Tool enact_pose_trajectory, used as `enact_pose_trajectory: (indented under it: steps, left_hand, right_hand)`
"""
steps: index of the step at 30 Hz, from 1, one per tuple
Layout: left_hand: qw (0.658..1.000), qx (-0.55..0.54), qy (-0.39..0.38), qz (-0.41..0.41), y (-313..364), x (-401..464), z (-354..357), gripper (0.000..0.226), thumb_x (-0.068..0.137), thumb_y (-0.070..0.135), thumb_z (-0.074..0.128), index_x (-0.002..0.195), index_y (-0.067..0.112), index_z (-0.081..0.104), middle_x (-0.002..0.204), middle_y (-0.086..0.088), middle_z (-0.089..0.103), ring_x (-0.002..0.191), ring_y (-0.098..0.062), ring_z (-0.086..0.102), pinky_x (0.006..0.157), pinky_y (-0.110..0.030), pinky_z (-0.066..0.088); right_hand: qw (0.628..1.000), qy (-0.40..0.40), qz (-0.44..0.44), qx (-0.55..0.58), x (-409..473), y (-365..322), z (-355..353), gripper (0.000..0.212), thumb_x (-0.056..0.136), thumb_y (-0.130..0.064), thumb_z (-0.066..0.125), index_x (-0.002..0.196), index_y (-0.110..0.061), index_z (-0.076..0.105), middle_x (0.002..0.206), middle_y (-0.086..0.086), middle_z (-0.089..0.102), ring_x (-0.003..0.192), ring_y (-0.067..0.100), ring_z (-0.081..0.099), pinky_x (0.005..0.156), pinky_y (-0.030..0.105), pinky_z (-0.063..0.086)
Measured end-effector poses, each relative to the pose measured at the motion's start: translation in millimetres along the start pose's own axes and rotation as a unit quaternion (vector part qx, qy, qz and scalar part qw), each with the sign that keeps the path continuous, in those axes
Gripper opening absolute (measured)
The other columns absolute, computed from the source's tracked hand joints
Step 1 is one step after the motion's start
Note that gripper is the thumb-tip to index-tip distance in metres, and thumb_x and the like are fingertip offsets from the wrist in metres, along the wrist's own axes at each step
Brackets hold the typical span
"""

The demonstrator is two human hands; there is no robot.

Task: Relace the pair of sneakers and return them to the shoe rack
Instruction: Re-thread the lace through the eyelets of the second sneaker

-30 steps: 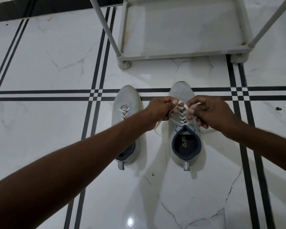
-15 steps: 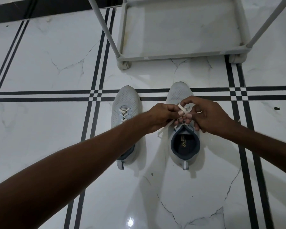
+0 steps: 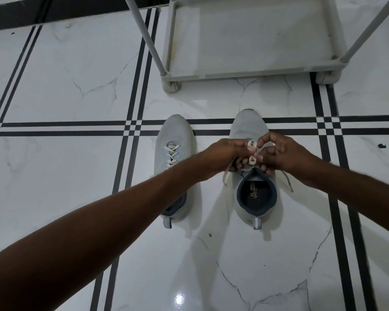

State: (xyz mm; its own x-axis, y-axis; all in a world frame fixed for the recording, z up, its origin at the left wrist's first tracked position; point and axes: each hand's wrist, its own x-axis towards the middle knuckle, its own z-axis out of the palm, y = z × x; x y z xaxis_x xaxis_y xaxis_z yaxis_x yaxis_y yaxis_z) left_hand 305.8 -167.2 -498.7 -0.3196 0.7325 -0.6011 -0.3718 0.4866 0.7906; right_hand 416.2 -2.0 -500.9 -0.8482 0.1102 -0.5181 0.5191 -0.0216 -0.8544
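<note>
Grey mesh covers both sneakers, which sit side by side on the marble floor [image 3: 76, 86] near the middle of the frame, toes pointing up toward the shoe rack [image 3: 245, 74]. You have parked them just short of the rack's bottom shelf, probably so the return trip is a short lift once the lacing is done.

Your left hand [image 3: 225, 157] and right hand [image 3: 285, 157] meet over the tongue of the right sneaker [image 3: 254, 198]. Each is closed in a pinch on the white lace [image 3: 252, 143], with two small loops showing between your fingertips, one above the other. Holding them that close to the eyelets looks like a way to keep tension while the bow is formed. Loose lace ends trail down on either side of the collar, one toward the gap between the shoes, one toward the right.

The left sneaker [image 3: 174, 140] already shows a neat crisscross up its tongue, so it seems finished; whether its ends are knotted you cannot tell, because your left forearm crosses its rear half.

Your hands cover the upper eyelets and the crossings on the right sneaker, so how fully it is laced is hidden. The rack is cut off at the top of the frame; only its lowest shelf, two slanted poles and two feet show.
</note>
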Motion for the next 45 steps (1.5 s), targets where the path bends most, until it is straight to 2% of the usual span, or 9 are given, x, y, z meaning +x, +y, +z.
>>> enact_pose_trajectory:
  steps: [7, 11, 17, 21, 25, 28, 31, 39, 45]
  left_hand:
    - [0.900, 0.364, 0.161, 0.181, 3, -7, 3, 0.007, 0.076, 0.015, 0.076, 0.083, 0.012, 0.076, 0.075, -0.001, 0.074, 0.069, -0.014, 0.067, 0.066, -0.028, 0.050]
    - [0.850, 0.421, 0.224, 0.221, -1, -7, 21, 0.010, 0.077, 0.011, 0.068, 0.085, 0.013, 0.076, 0.082, -0.002, 0.075, 0.075, -0.021, 0.065, 0.065, -0.032, 0.048]
    - [0.873, 0.350, 0.261, 0.218, -5, -6, 31, 0.003, 0.075, 0.010, 0.074, 0.077, 0.011, 0.074, 0.089, -0.003, 0.068, 0.076, -0.017, 0.060, 0.068, -0.032, 0.047]
    - [0.909, 0.313, 0.205, 0.184, -1, -9, 25, 0.011, 0.069, 0.006, 0.082, 0.072, 0.006, 0.072, 0.084, 0.004, 0.061, 0.068, -0.006, 0.056, 0.071, -0.028, 0.048]
    - [0.925, 0.341, 0.107, 0.129, -23, -30, 5, 0.015, 0.072, 0.009, 0.083, 0.075, 0.003, 0.070, 0.087, -0.011, 0.069, 0.083, -0.026, 0.064, 0.074, -0.030, 0.047]
    - [0.927, 0.351, 0.085, 0.105, -40, -41, 2, 0.014, 0.074, 0.009, 0.082, 0.076, 0.003, 0.069, 0.086, -0.007, 0.069, 0.082, -0.023, 0.064, 0.068, -0.015, 0.042]
    - [0.931, 0.341, 0.082, 0.098, -42, -42, -1, 0.014, 0.075, 0.010, 0.082, 0.076, 0.004, 0.069, 0.086, -0.009, 0.069, 0.083, -0.026, 0.064, 0.073, -0.029, 0.047]
    - [0.863, 0.430, 0.236, 0.124, -38, -38, 1, 0.021, 0.077, 0.037, 0.078, 0.096, 0.028, 0.077, 0.104, -0.002, 0.062, 0.101, -0.019, 0.051, 0.086, -0.035, 0.045]
    - [0.881, 0.367, 0.291, 0.065, -45, -43, 18, 0.024, 0.075, 0.048, 0.077, 0.082, 0.026, 0.070, 0.077, 0.007, 0.067, 0.071, -0.011, 0.062, 0.066, -0.034, 0.053]
  right_hand:
    - [0.998, -0.028, 0.053, 0.026, 9, -3, -6, 0.011, 0.095, -0.008, 0.058, 0.105, -0.007, 0.063, 0.082, 0.018, 0.068, 0.063, 0.020, 0.062, 0.059, 0.030, 0.053]
    - [0.993, -0.080, 0.090, 0.019, 15, -2, -12, 0.022, 0.097, -0.005, 0.052, 0.112, -0.011, 0.067, 0.085, 0.015, 0.071, 0.060, 0.014, 0.063, 0.056, 0.022, 0.054]
    - [0.996, -0.046, 0.065, -0.049, 16, -1, -21, 0.022, 0.088, 0.005, 0.060, 0.102, -0.006, 0.072, 0.071, 0.015, 0.074, 0.057, 0.016, 0.068, 0.056, 0.021, 0.058]
    - [0.993, 0.029, 0.016, -0.118, 14, 1, -22, 0.006, 0.084, 0.002, 0.070, 0.088, -0.001, 0.073, 0.066, 0.014, 0.073, 0.053, 0.016, 0.069, 0.050, 0.018, 0.054]
    - [0.931, 0.170, -0.065, -0.315, 14, 9, -52, 0.015, 0.078, 0.006, 0.073, 0.075, -0.009, 0.071, 0.063, 0.005, 0.071, 0.051, 0.014, 0.068, 0.049, 0.026, 0.057]
    - [0.887, 0.165, -0.093, -0.422, 9, 23, -48, 0.018, 0.076, 0.006, 0.071, 0.070, -0.011, 0.069, 0.063, 0.000, 0.066, 0.059, 0.015, 0.062, 0.059, 0.035, 0.056]
    - [0.864, 0.157, -0.136, -0.458, 11, 35, -39, 0.020, 0.076, 0.008, 0.068, 0.070, -0.011, 0.066, 0.060, -0.003, 0.061, 0.056, 0.014, 0.054, 0.052, 0.022, 0.040]
    - [0.831, 0.141, -0.195, -0.501, 0, 29, -26, 0.024, 0.084, -0.020, 0.073, 0.108, -0.019, 0.072, 0.107, 0.003, 0.074, 0.090, 0.026, 0.069, 0.075, 0.034, 0.053]
    - [0.862, 0.082, -0.189, -0.463, 4, 16, -12, 0.020, 0.087, -0.007, 0.064, 0.096, -0.018, 0.078, 0.095, 0.002, 0.078, 0.087, 0.025, 0.070, 0.078, 0.042, 0.054]
